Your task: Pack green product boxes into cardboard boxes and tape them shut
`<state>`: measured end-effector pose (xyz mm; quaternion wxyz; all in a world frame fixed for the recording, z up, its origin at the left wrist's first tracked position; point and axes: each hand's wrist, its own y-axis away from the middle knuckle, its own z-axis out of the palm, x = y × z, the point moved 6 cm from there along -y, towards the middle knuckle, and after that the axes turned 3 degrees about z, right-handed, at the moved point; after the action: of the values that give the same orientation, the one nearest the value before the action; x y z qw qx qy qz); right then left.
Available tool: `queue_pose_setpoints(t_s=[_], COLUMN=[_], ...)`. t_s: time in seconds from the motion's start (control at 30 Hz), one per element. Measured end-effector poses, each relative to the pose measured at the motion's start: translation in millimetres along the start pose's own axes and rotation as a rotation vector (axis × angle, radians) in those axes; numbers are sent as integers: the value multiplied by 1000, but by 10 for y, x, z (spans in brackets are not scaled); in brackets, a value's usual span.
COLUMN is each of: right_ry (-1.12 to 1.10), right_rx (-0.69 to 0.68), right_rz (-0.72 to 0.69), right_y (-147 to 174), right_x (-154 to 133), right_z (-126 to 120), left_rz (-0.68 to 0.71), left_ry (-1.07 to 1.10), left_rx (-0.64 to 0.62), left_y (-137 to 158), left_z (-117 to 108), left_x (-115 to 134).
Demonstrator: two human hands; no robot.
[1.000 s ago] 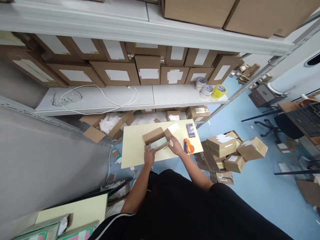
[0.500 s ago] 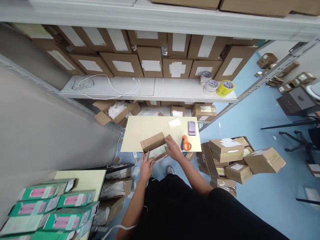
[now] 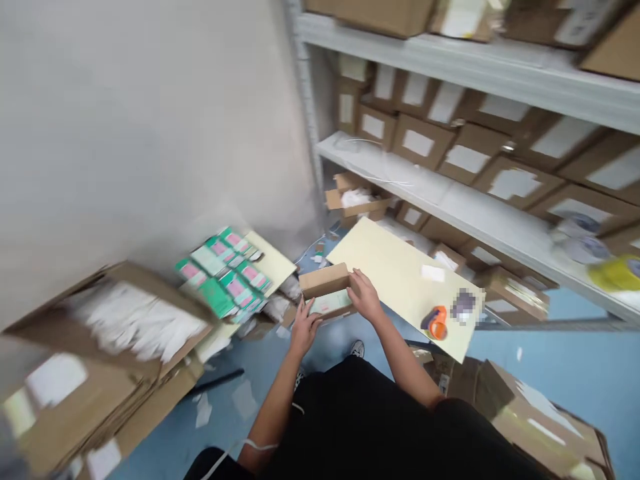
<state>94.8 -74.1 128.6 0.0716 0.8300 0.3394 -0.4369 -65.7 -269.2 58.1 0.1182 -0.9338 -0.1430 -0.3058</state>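
Note:
Between my two hands is an open cardboard box (image 3: 325,277) with its flap raised, held in front of my body, off the table's left end. Inside it lies a pale green packet (image 3: 331,300) with faint pink marks. My left hand (image 3: 304,328) grips the box's near left corner, fingers curled over the edge. The right end of the box is held by my right hand (image 3: 364,295), its fingers on the rim. To the right stands the cream table (image 3: 385,260), bearing an orange tape dispenser (image 3: 438,324), a white paper slip (image 3: 433,273) and a blurred-out phone (image 3: 466,305).
Green and pink boxes (image 3: 235,283) cover a side table at left. Nearer is a large carton (image 3: 135,333) of white packing material. Shelves (image 3: 450,200) with labelled cartons run along the right. A taped carton (image 3: 540,420) sits at lower right; paper scraps (image 3: 244,400) litter the floor.
My view has turned left, bringing in the large carton of white material. The box has come away from the cream table, still held in both hands.

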Motion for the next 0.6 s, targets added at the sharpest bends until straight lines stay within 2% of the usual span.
queue_pose_setpoints(t_s=[0.1,0.3,0.43,0.6], right_ry=[38,5,-21,-10], right_rx=[-128,-342,-434,-500], right_rz=[-99,-286,-375,-470], right_y=[-11,171,275,376], right_x=[-440,-1367,-1959,-2622], right_z=[591,1737,2419,3199], left_rz=[-74,-259,-359,-439], left_ry=[-1,-32,-31,-1], left_rx=[77,224,298,358], left_y=[470,1443,1991,2562], left_z=[-376,-1056,-1394,-1711], left_x=[-351,-972,-1345,-1770])
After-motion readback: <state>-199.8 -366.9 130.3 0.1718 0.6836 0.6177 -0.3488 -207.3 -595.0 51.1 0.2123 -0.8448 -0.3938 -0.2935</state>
